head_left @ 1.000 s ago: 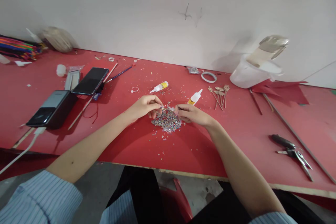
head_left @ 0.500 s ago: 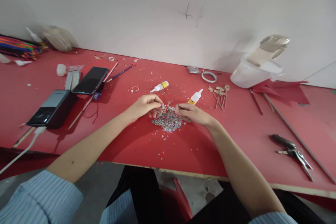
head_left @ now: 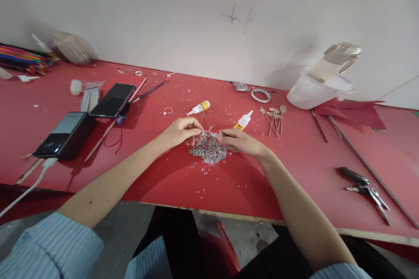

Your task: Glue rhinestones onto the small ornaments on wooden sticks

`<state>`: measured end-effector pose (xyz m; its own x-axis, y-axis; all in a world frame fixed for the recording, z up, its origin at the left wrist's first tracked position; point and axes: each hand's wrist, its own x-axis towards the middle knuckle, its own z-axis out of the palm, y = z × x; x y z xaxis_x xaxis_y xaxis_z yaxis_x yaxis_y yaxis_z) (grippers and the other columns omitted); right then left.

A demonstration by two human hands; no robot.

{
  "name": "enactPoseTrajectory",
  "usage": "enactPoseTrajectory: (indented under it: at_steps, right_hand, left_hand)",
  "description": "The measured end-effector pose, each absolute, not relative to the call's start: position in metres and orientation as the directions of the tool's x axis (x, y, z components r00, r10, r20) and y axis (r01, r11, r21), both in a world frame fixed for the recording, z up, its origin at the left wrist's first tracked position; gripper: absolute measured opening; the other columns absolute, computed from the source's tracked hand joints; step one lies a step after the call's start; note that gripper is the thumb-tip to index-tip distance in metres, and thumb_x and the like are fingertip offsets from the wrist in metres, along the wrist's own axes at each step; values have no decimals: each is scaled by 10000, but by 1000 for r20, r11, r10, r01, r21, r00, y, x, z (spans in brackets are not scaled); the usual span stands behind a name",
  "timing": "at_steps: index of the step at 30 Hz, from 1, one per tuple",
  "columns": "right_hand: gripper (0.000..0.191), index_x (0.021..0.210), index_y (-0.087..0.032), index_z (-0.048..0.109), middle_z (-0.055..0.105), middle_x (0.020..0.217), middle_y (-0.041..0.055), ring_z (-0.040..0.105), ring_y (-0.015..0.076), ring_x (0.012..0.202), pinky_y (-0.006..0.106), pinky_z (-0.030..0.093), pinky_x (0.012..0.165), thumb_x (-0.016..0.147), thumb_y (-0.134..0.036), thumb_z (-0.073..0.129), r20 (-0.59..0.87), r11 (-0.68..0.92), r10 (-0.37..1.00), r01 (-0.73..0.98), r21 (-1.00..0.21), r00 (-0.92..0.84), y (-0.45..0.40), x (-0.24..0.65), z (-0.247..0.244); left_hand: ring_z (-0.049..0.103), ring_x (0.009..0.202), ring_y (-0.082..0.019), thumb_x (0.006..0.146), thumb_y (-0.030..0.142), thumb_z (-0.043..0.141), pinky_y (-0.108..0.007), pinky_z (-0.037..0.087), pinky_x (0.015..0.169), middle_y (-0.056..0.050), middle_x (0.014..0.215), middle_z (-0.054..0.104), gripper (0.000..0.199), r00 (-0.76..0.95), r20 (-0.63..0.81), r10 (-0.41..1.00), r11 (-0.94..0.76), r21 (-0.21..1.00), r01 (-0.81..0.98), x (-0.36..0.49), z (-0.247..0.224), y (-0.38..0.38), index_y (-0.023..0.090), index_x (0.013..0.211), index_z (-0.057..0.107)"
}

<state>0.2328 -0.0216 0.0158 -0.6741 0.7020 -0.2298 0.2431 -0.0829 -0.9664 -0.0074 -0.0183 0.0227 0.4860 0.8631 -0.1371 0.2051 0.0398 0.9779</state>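
Observation:
Above a glittering heap of small silvery flakes point(head_left: 209, 151), my left hand point(head_left: 183, 132) is closed in a pinch of thumb and fingers. Facing it over the heap's right edge, my right hand point(head_left: 241, 140) is pinched as well. Whatever lies between the fingertips is too small to make out. One white glue bottle with a yellow label point(head_left: 200, 107) rests behind my left hand. A second glue bottle point(head_left: 244, 120) lies right behind my right hand, its lower end partly hidden. Several thin sticks with pale leaf-shaped tops point(head_left: 275, 117) lie to the right.
On the left are a phone point(head_left: 114, 100), a black power bank point(head_left: 62, 135) with a white cable, and a paintbrush point(head_left: 150, 90). A tape ring point(head_left: 261, 95) and a white bucket point(head_left: 303, 91) stand near the wall. Keys point(head_left: 368, 192) lie at right on the red table point(head_left: 157, 183).

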Motion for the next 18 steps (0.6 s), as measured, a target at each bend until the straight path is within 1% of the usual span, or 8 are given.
enactPoseTrajectory:
  at_steps: [5,10,18]
  right_hand:
    - [261,757,-190,473,236,533,-94,202,52,443,222,179,414,900,-401,530,-233,-85,708,246,-965,-667,-21,233,14]
    - [299,730,-190,462,247,533,-92,208,51,446,221,181,416,888,-432,540,-232,-82,716,250,-965,-659,-22,233,15]
    - [288,748,-188,470,255,535,-92,218,51,449,222,180,420,891,-429,535,-236,-84,714,254,-963,-659,-22,234,15]
  left_hand:
    - [578,505,-88,810,248,570,-221,424,475,-56,754,687,81,487,-131,863,28,977,213,-7,25,-18,169,824,555]
    - [578,512,-95,811,259,564,-233,421,483,-62,769,685,89,488,-127,863,18,975,221,-7,25,-19,172,825,551]
    - [577,518,-91,811,263,565,-223,423,478,-59,771,687,103,500,-108,859,-5,975,220,-7,25,-19,163,830,550]
